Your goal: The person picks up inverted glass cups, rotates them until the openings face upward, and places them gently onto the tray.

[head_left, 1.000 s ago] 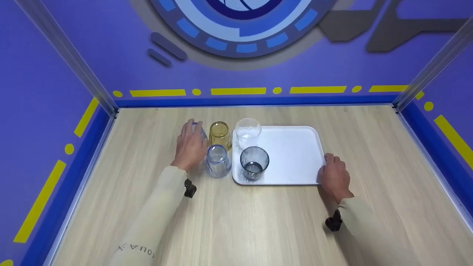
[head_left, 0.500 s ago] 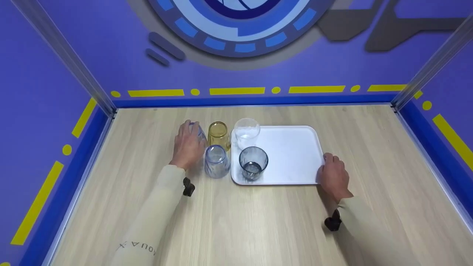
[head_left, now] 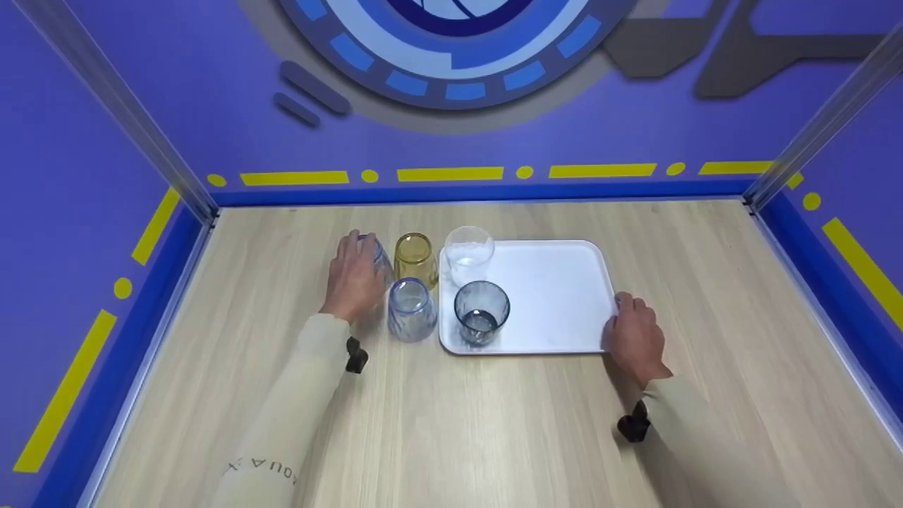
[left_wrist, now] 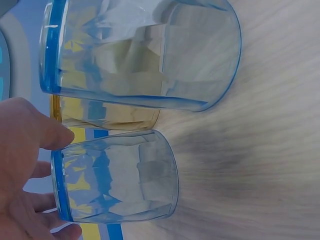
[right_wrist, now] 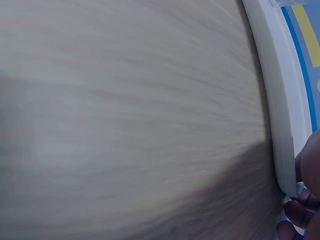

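Note:
My left hand (head_left: pixel 353 279) grips an upside-down blue-tinted glass (left_wrist: pixel 120 180) on the table, thumb and fingers around its thick base; in the head view the hand covers much of it. Another upturned blue glass (head_left: pixel 412 319) stands just in front and to the right. Behind that one is an amber glass (head_left: pixel 415 265), also base up. My right hand (head_left: pixel 637 339) holds the white tray (head_left: pixel 557 296) by its right edge near the front corner, thumb on the rim in the right wrist view. A clear glass (head_left: pixel 469 252) and a grey glass (head_left: pixel 482 310) stand upright on the tray's left side.
The wooden table (head_left: pixel 494 430) is bounded by a patterned blue back wall (head_left: pixel 451 152) and side panels, with metal posts in the corners. The amber glass and the nearer blue glass stand close to the tray's left edge.
The fingertips of my left hand have shifted slightly leftward with the held glass. My right hand keeps its hold on the tray, which stays in place.

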Demonstrator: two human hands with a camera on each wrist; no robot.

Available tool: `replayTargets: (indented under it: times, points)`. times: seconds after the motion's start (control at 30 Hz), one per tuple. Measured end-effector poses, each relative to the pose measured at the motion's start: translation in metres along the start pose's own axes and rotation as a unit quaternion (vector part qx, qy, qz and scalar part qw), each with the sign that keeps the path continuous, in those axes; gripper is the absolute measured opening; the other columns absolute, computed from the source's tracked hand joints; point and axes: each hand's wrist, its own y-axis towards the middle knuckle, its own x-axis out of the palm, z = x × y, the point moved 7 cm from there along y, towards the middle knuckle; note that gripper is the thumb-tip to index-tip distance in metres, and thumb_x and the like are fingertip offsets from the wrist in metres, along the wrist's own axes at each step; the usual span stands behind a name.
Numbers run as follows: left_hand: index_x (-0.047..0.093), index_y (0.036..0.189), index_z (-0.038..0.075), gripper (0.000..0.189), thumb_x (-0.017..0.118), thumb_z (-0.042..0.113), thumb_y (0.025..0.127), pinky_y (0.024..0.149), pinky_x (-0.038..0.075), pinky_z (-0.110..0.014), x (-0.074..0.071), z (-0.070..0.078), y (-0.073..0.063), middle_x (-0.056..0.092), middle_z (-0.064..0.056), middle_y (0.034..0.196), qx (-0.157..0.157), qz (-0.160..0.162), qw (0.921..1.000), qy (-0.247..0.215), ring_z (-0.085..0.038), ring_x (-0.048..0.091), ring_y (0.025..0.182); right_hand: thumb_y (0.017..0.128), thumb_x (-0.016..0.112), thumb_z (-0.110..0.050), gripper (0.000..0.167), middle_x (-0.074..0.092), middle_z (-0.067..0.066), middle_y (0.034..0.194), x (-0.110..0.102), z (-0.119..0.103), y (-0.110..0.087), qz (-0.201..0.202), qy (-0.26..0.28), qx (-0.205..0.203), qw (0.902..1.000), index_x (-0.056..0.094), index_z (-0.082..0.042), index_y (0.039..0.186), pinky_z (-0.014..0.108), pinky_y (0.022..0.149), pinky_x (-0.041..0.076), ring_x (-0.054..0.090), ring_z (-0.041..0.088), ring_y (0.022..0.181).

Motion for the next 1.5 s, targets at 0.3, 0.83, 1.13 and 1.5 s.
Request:
replayTargets:
  times: [0.3,0.83,1.13,1.5]
  points:
    - [0.026,0.151,0.006,0.06,0.05,0.02,0.098,0.116,0.025,-0.056,0.002,-0.004,0.001,0.019,-0.02,0.158,-0.007,-0.002,0.9999,-0.013,-0.035,0.016,0.148,0.093,0.048,-0.008,0.035,0.055,0.028,0.108,0.0,0.001,0.0,0.014,-0.002,-0.008,0.9999,0.047,0.004,0.127,0.058,0.072,0.047,0.054,0.046,0.101]
    - [0.03,0.15,0.008,0.058,0.054,0.016,0.097,0.116,0.028,-0.054,0.001,-0.005,0.004,0.024,-0.02,0.156,-0.006,0.007,0.9999,-0.013,-0.036,0.024,0.145,0.095,0.047,-0.008,0.037,0.054,0.029,0.114,0.0,0.0,0.001,-0.001,-0.003,-0.003,1.0,0.045,0.004,0.13,0.058,0.076,0.047,0.053,0.046,0.105]
    - [0.035,0.147,0.007,0.057,0.056,0.013,0.095,0.111,0.033,-0.055,-0.004,-0.006,0.004,0.029,-0.022,0.151,0.004,0.015,0.9998,-0.008,-0.038,0.03,0.141,0.094,0.047,-0.007,0.037,0.055,0.028,0.113,0.0,-0.001,-0.001,0.005,-0.001,-0.002,1.0,0.047,0.004,0.129,0.058,0.076,0.048,0.054,0.046,0.105]
    - [0.036,0.148,0.009,0.058,0.056,0.012,0.094,0.11,0.034,-0.056,-0.009,-0.004,0.002,0.03,-0.021,0.15,0.015,0.016,0.9997,-0.008,-0.038,0.03,0.14,0.094,0.047,-0.007,0.036,0.055,0.029,0.113,-0.001,-0.001,0.0,0.011,-0.005,-0.004,0.9999,0.047,0.004,0.128,0.058,0.076,0.048,0.054,0.046,0.104]
